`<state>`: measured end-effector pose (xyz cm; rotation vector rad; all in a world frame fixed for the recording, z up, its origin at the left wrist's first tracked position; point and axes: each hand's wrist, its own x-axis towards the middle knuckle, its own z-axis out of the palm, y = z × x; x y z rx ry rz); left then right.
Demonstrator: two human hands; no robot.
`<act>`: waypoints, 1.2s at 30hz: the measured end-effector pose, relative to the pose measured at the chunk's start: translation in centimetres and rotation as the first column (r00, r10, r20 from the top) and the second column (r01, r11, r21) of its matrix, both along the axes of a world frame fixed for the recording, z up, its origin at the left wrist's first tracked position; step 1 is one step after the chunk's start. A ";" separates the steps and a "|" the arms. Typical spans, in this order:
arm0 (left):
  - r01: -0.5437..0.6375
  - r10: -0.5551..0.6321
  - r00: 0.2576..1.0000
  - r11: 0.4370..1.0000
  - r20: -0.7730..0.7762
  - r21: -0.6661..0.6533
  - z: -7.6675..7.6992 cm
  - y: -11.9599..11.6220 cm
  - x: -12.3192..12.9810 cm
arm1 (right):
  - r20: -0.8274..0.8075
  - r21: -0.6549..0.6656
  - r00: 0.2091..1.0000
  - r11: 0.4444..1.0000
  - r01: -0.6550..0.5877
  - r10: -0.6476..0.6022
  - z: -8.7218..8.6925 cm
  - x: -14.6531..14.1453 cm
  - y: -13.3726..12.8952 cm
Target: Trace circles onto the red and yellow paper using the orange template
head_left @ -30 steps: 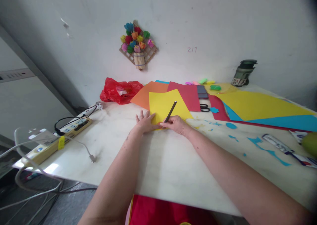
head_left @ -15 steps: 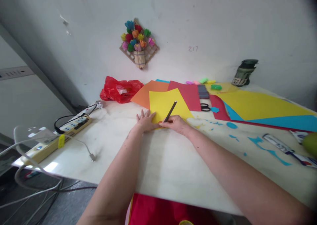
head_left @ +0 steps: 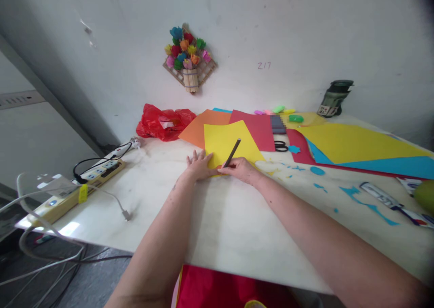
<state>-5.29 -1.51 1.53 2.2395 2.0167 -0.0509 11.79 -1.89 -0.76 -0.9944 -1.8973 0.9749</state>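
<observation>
Pen (head_left: 232,153): dark and slim, held near its lower end by the right grip (head_left: 241,168); the upper end leans away and to the right, clear of the knuckles.
Right grip: thumb and fingers pinching the pen, the hand low over the near edge of the yellow sheet (head_left: 227,140).
Left grip (head_left: 199,167): palm down, fingers spread, across the near left corner of that sheet, thumb pointing toward the pen's lower end.
Yellow sheet: beneath both hands, most of it reaching beyond them, overlapping an orange sheet (head_left: 195,129) and a red sheet (head_left: 258,134).
Writing end: hidden by the fingers; I cannot tell whether it touches the paper.
Orange-red patch (head_left: 219,167): between the two hands, largely covered, too small to identify.
Scissors (head_left: 280,146): just right of the red sheet, black handle loops showing, blades hard to make out.
Pixelated rectangle (head_left: 278,125): beyond the scissors, blurred into blocks.
Blue cutouts: a star-like piece (head_left: 294,149) beside the scissors, an oval (head_left: 317,170) nearer, scraps (head_left: 368,202) farther right on the counter (head_left: 244,235).
Tube (head_left: 379,196): beside the scraps, lettering unreadable.
Green round object (head_left: 425,195): cut off by the right border.
Red bag (head_left: 152,125): crumpled, beyond the left grip, contents unclear.
</observation>
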 end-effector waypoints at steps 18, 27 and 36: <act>0.000 0.000 1.000 1.000 -0.009 0.005 -0.1 0.1 -0.1 | -0.018 -0.008 1.000 1.000 -0.008 0.008 0.0 0.0 0.0; 0.006 -0.006 1.000 1.000 -0.015 0.011 -0.2 0.1 -0.1 | -0.041 -0.029 0.999 1.000 -0.002 0.001 0.6 0.0 -0.4; 0.008 -0.007 1.000 1.000 -0.017 0.005 -0.1 0.0 -0.1 | -0.036 -0.033 0.999 0.999 -0.007 0.005 0.7 0.1 -0.5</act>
